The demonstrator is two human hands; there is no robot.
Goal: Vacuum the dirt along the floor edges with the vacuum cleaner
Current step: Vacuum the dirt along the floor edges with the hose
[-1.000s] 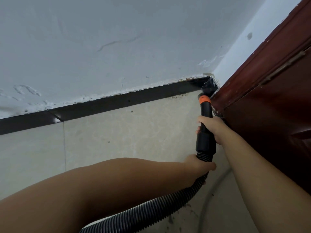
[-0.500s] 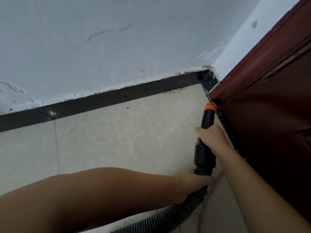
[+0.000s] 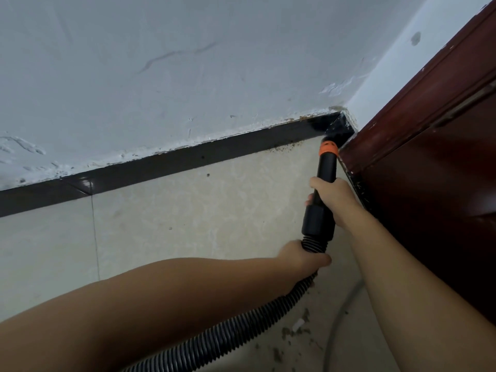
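In the head view, the right hand [image 3: 332, 200] was clamped on the vacuum nozzle [image 3: 326, 167], its tip in the corner by the black baseboard [image 3: 188, 162]. The left hand [image 3: 303, 257] gripped the hose [image 3: 241, 326]. Dirt [image 3: 298, 331] lay behind and could be missed.

A corner of a room in what looks like a home: pale floor tiles [image 3: 188, 224] meet a black skirting strip [image 3: 161, 167] under a scuffed, flaking white wall [image 3: 188, 76]. A dark red wooden door [image 3: 429, 170] stands at right, with debris [image 3: 298, 328] scattered on the tiles.
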